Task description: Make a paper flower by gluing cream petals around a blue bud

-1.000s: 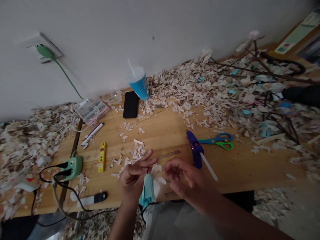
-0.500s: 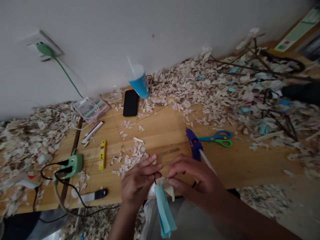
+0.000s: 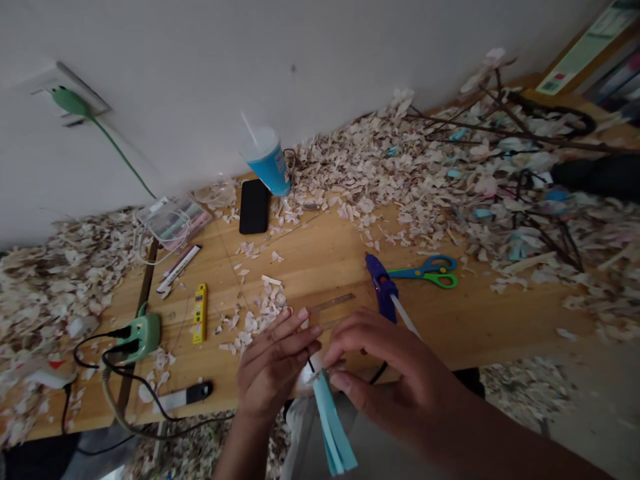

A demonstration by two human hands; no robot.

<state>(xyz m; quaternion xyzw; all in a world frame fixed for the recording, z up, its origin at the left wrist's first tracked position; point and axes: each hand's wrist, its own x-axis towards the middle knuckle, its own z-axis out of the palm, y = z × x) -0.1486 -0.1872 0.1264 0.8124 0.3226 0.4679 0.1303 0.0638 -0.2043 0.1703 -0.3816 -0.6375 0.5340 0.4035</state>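
Light blue folded paper strips (image 3: 333, 427) hang below my hands from a thin dark stem (image 3: 311, 363). My left hand (image 3: 277, 360) pinches this stem between thumb and fingers, its other fingers stretched to the right. My right hand (image 3: 380, 360) is closed at the top of the strips, thumb and index finger nearly together; whatever lies between them is too small to make out. Just beyond it lies a purple glue gun (image 3: 383, 287) with a white glue stick, touching blue and green scissors (image 3: 430, 271). A clear ruler (image 3: 333, 303) lies ahead of both hands.
Pale petal-like scraps (image 3: 380, 167) cover the table's back and right. A blue cup (image 3: 270, 163) stands beside a black phone (image 3: 254, 207). To the left are a yellow box (image 3: 200, 313), a pen (image 3: 179, 269), a green power strip (image 3: 145, 335), cables and a cutter (image 3: 185, 397). Branches (image 3: 515, 133) lie at right.
The pale piece that hung beside the blue strips near my right fingers no longer shows there. More of the dark stem is visible. The whole view has shifted slightly.
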